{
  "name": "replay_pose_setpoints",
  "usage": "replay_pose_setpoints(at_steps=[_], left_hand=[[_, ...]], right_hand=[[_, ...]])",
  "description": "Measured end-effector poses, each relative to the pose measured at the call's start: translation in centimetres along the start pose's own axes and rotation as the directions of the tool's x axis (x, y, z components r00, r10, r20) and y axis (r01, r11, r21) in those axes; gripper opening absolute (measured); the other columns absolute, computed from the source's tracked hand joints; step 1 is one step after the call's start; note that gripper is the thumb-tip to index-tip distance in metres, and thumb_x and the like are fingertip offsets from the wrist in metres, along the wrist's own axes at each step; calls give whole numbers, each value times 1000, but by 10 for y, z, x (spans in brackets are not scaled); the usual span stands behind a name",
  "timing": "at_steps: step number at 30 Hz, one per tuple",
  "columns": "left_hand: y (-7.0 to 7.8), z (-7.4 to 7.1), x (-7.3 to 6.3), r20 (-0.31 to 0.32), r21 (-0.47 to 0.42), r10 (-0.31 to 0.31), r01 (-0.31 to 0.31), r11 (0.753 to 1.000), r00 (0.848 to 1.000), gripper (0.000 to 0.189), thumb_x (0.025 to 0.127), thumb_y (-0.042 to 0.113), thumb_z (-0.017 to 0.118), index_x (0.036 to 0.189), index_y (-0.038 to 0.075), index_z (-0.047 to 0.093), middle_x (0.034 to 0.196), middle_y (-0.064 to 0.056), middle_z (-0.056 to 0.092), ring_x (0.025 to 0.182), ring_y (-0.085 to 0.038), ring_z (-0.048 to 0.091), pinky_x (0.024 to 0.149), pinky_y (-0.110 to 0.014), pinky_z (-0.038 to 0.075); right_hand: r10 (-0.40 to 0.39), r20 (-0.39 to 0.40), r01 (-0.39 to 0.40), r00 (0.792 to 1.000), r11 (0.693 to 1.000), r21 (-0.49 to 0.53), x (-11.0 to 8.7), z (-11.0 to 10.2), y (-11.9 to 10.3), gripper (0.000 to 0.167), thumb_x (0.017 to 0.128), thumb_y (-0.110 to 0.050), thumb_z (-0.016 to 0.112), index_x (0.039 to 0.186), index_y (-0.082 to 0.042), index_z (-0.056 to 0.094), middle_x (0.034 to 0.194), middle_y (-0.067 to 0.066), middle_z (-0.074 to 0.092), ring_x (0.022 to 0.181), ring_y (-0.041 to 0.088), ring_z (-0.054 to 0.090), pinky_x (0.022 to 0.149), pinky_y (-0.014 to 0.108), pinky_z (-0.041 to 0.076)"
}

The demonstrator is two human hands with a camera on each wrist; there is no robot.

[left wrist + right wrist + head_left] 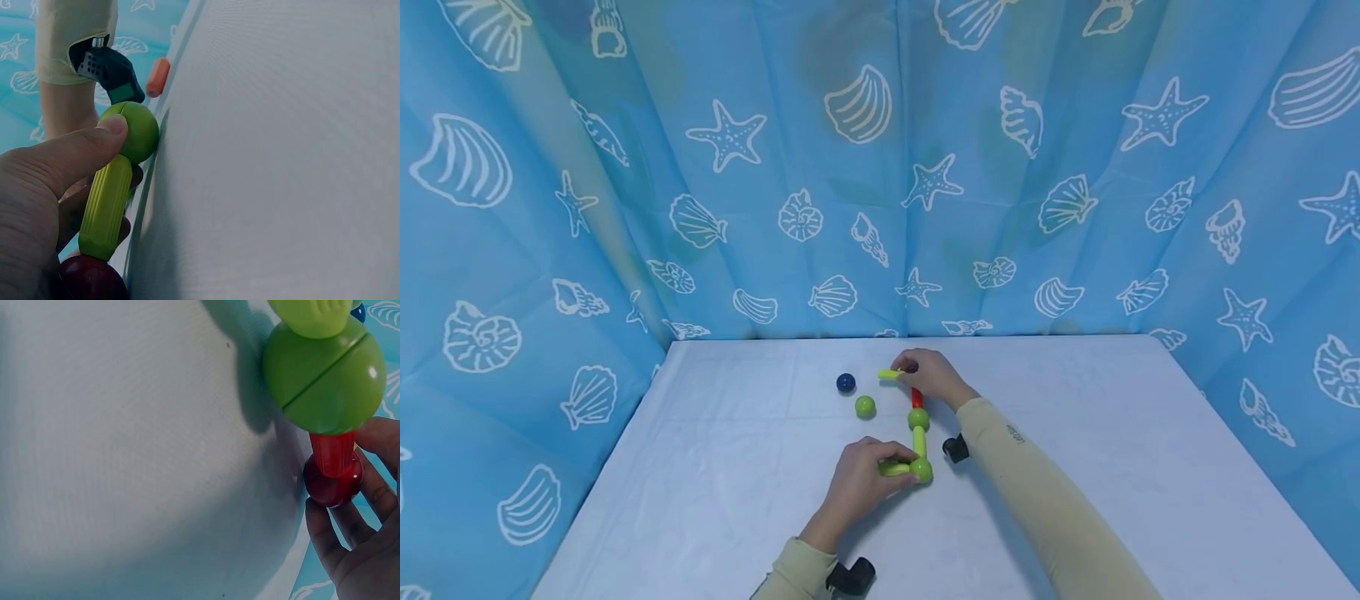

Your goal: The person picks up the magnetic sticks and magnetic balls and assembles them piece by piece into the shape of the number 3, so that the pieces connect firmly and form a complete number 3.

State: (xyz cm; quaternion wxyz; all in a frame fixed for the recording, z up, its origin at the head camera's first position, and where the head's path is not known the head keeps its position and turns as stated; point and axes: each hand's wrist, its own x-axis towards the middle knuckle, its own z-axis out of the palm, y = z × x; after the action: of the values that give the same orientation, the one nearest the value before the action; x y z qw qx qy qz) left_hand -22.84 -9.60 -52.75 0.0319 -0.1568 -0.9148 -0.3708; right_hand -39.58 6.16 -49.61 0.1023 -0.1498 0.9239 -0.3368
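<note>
A chain of toy rods and balls runs between the hands. My left hand (859,477) grips its near corner, with the thumb on a green ball (140,131) and the fingers behind a yellow-green rod (105,209). A dark red ball (94,278) at that rod's other end is hidden by the hand in the head view. Another yellow-green rod (919,443) leads away to a second green ball (918,418), then a red rod (333,453). At the far end my right hand (927,373) holds a dark red ball (333,481); a yellow-green rod (889,375) juts left from there.
A loose dark blue ball (846,383) and a loose green ball (865,407) lie left of the chain on the white-covered table (737,450). An orange-red rod (158,77) lies beyond the left hand. A blue shell-print curtain (805,167) hangs behind.
</note>
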Motion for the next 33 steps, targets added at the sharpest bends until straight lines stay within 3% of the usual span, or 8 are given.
replay_pose_setpoints(at_steps=[22,33], left_hand=[[2,1,1,10,15,4,-4,1000,1000,26,83,35,85,107,30,79,95,21,70,89,-4,56,81,-29,47],[2,0,1,12,17,-13,13,1000,1000,26,82,35,85,107,31,78,93,22,69,88,-3,56,80,-29,47]], right_hand=[[4,-14,-4,1000,1000,-14,-9,-7,7,24,98,-16,68,122,-19,71,119,3,67,107,22,59,99,40,50],[7,-21,-7,1000,1000,-2,-18,-17,20,28,99,-19,66,127,-17,68,121,6,67,115,25,61,97,41,51]])
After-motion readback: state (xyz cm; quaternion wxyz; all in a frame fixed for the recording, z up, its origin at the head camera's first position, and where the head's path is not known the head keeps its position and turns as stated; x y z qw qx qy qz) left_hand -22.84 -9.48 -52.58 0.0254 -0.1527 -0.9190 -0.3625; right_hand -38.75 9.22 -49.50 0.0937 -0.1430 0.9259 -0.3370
